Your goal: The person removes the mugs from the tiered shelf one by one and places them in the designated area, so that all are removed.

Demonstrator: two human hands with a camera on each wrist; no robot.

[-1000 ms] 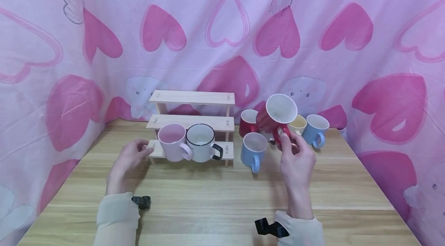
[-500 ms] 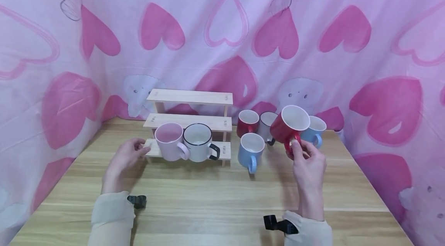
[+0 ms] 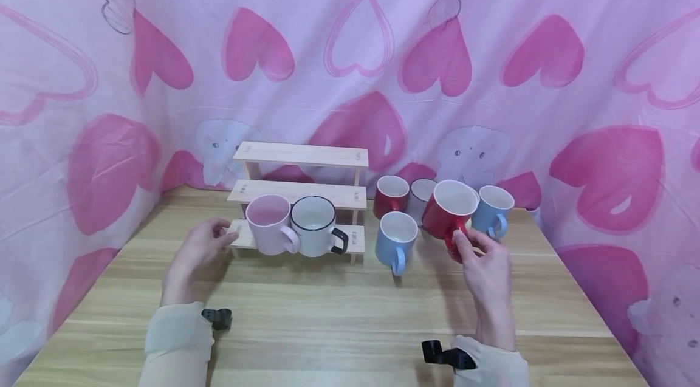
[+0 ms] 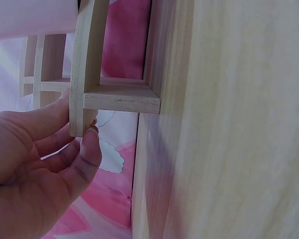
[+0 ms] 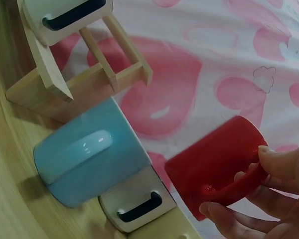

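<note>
My right hand (image 3: 488, 271) pinches the handle of a red mug (image 3: 449, 208), which hangs tilted above the table on the right. In the right wrist view that red mug (image 5: 217, 164) is off the surface, thumb and fingers on its handle. My left hand (image 3: 199, 253) grips the left end of the lowest board of a three-step wooden shelf (image 3: 298, 192). Seen from the left wrist, the left hand (image 4: 45, 159) has its thumb over the board (image 4: 82, 74) and fingers beneath. A pink mug (image 3: 268, 226) and a white mug with black rim (image 3: 313, 228) stand on that lowest step.
A blue mug (image 3: 396, 241) stands right of the shelf. Behind it are another red mug (image 3: 391, 197) and a grey-white mug (image 3: 420, 200). Farther right is a second blue mug (image 3: 492, 211); a yellowish mug is mostly hidden behind the held one. A pink heart-print curtain (image 3: 361, 41) backs the table.
My right hand has moved the red mug right and lower, uncovering the grey-white mug behind. My left hand has stayed on the shelf's end.
</note>
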